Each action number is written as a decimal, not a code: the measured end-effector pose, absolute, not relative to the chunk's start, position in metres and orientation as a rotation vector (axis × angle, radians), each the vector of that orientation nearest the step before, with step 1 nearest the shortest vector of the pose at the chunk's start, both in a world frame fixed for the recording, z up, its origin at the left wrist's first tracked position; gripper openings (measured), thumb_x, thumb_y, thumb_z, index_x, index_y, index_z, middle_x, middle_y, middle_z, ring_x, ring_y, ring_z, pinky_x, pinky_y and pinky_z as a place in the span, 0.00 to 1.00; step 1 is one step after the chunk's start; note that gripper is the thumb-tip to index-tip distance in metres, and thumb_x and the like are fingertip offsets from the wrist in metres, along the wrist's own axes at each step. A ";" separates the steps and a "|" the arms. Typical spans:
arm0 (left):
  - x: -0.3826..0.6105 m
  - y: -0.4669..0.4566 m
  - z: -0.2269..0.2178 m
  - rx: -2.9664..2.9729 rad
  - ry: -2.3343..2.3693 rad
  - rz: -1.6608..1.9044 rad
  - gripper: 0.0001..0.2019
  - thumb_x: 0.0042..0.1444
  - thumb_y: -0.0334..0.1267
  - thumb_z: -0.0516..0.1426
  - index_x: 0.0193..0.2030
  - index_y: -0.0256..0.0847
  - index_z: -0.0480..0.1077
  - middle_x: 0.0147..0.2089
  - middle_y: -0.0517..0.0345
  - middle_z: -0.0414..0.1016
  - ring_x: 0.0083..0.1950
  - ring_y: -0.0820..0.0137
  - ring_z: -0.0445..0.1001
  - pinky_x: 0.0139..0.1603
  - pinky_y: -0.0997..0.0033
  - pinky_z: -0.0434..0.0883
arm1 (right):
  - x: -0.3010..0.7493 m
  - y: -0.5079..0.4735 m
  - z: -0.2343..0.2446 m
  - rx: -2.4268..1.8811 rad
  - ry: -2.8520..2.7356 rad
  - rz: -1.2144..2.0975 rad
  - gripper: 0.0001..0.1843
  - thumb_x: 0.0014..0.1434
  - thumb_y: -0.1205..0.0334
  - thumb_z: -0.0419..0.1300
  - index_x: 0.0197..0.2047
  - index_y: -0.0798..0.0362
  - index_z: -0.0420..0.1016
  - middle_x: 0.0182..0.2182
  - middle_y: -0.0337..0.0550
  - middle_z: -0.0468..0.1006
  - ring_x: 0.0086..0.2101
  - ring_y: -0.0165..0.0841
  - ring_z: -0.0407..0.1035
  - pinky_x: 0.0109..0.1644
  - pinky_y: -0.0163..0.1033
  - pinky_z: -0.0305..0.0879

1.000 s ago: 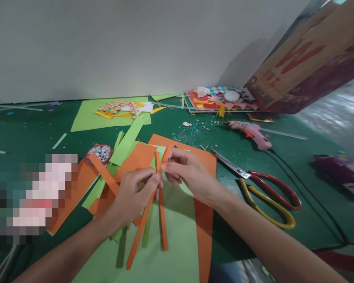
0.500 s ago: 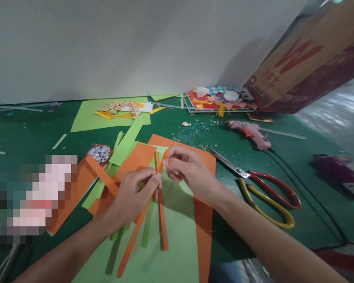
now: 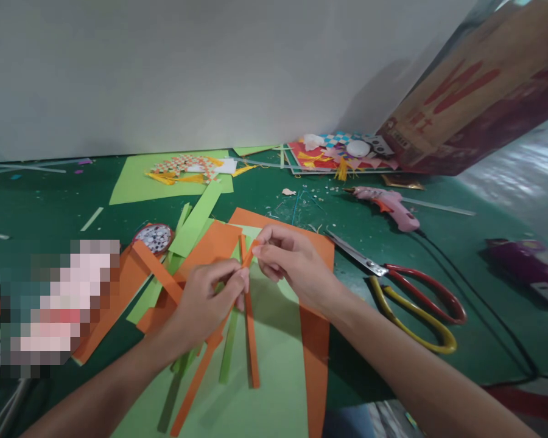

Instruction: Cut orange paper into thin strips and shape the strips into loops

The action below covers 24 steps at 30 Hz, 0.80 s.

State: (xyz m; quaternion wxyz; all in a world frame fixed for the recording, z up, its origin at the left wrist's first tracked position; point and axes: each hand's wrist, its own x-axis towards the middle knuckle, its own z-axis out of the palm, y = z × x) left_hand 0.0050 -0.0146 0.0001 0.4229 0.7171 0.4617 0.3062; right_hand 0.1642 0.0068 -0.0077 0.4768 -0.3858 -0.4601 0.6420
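Left hand (image 3: 205, 301) & right hand (image 3: 292, 261) kept pinching the orange strips (image 3: 251, 347) up top. Longest strip's tail swung down-left in the last sec, so the bundle fanned wider.

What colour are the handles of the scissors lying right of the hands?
One handle is red, the other yellow; the scissors show clearly in the head view.
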 end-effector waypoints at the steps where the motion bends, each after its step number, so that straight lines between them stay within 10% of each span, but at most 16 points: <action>1: 0.005 -0.015 0.000 1.788 1.157 0.766 0.16 0.58 0.35 0.47 0.19 0.40 0.60 0.17 0.64 0.66 0.19 0.77 0.64 0.23 0.77 0.59 | 0.164 0.007 -0.008 -0.945 -1.124 1.571 0.08 0.49 0.63 0.61 0.25 0.53 0.64 0.14 0.27 0.59 0.15 0.21 0.53 0.20 0.32 0.45; 24: 0.006 -0.013 -0.001 1.725 1.124 0.789 0.17 0.58 0.35 0.47 0.18 0.40 0.60 0.17 0.64 0.64 0.20 0.77 0.66 0.25 0.77 0.62 | 0.166 0.009 -0.008 -0.984 -1.134 1.532 0.15 0.55 0.54 0.60 0.23 0.53 0.66 0.14 0.30 0.59 0.15 0.22 0.54 0.19 0.33 0.47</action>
